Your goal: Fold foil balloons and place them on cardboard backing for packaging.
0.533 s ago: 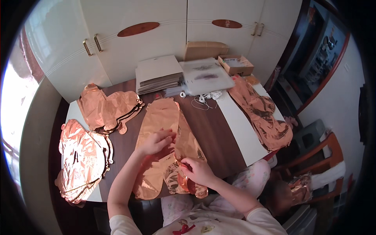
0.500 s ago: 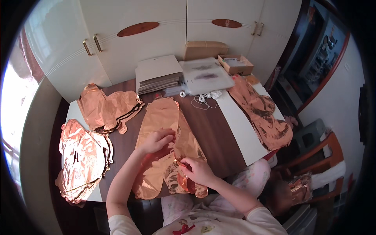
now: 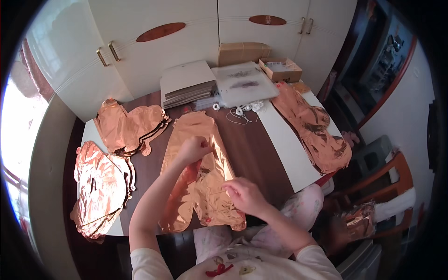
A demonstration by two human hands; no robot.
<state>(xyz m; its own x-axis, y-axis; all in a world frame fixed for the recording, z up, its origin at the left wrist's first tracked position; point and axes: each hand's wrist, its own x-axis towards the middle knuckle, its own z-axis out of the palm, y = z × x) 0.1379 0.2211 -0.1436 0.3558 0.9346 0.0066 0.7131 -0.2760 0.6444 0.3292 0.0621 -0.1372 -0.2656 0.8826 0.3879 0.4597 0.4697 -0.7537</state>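
A flat rose-gold foil balloon (image 3: 190, 125) lies lengthwise in front of me on the brown table, its near end split into two rounded lobes. My left hand (image 3: 195, 150) is closed in a pinch on the foil by a lengthwise fold at mid-length. Nearer to me and to the right, my right hand (image 3: 243, 195) pinches the right edge of the same balloon, thumb and forefinger together. Beneath my left wrist the foil looks reddish in shadow. The fingertips of both hands are partly hidden.
Stacks of flat foil balloons lie at the far left (image 3: 128, 126), near left (image 3: 100, 186) and right (image 3: 310, 123). Along the back stand grey cardboard sheets (image 3: 189, 79), clear plastic bags (image 3: 242, 86), white string (image 3: 249, 108) and a small open box (image 3: 280, 71). A wooden chair (image 3: 396, 175) stands at right.
My left hand has moved away from me along the foil. The right hand has shifted slightly right and farther away, and the foil's right part lies flatter.
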